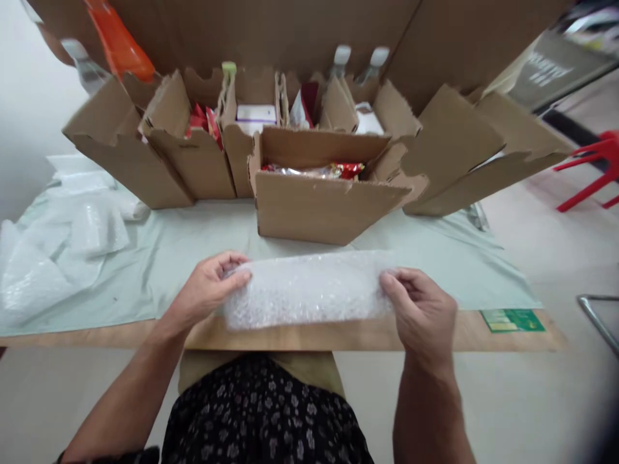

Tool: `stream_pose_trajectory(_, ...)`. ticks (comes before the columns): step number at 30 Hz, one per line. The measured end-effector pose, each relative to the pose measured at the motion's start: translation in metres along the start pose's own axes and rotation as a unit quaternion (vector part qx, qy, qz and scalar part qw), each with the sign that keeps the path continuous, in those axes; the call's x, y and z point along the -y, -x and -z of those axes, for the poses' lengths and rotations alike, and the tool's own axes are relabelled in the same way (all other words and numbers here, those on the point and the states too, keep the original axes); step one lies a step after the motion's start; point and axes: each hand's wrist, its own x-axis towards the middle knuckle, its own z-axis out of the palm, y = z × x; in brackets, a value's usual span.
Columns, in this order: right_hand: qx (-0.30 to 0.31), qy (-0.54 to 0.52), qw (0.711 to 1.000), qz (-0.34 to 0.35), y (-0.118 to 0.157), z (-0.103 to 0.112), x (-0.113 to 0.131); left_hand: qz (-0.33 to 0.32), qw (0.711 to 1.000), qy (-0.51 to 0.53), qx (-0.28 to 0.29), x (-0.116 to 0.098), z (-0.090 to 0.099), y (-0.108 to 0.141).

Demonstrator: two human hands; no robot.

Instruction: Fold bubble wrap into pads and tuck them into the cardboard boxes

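A folded sheet of bubble wrap [312, 290] is stretched out level between my two hands, just above the table's front edge. My left hand [213, 287] pinches its left end between thumb and fingers. At the other end, my right hand [420, 309] grips it with the thumb on top. Beyond the wrap stands a small cardboard box [329, 209], with shiny red and silver packets [338, 171] showing inside it.
Several open cardboard boxes [193, 164] line the back, holding packets and cartons. Bottles [341, 58] rise behind them. Loose bubble wrap [53, 245] is heaped at left on the pale green cloth [193, 232]. A green card [512, 320] lies at right; a red stool [599, 161] stands beyond.
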Motion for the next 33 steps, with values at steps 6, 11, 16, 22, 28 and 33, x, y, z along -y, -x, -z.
stream_pose_trajectory(6, 0.014, 0.207, 0.976, 0.061, 0.015, -0.005, -0.042, -0.174, 0.911, -0.345, -0.145, 0.016, -0.014, -0.005)
stream_pose_trajectory(11, 0.115, 0.209, 0.952, 0.191, 0.027, -0.028, -0.020, -0.251, 0.901, -0.352, 0.037, 0.017, -0.062, 0.011)
stream_pose_trajectory(16, 0.269, 0.265, 0.893, 0.244, 0.030, -0.045, -0.015, -0.212, 0.884, -0.394, 0.134, 0.034, -0.060, 0.011)
stream_pose_trajectory(22, 0.120, 0.304, 0.926, 0.189, 0.031, 0.006, -0.051, -0.221, 0.854, -0.467, 0.056, 0.050, -0.017, 0.026)
stream_pose_trajectory(28, 0.168, 0.261, 0.920, 0.240, 0.043, 0.007, -0.034, -0.315, 0.850, -0.422, 0.024, 0.031, -0.039, 0.027)
stream_pose_trajectory(33, 0.170, 0.246, 0.917, 0.265, 0.036, -0.004, -0.038, -0.332, 0.849, -0.406, 0.060, 0.034, -0.043, 0.013)
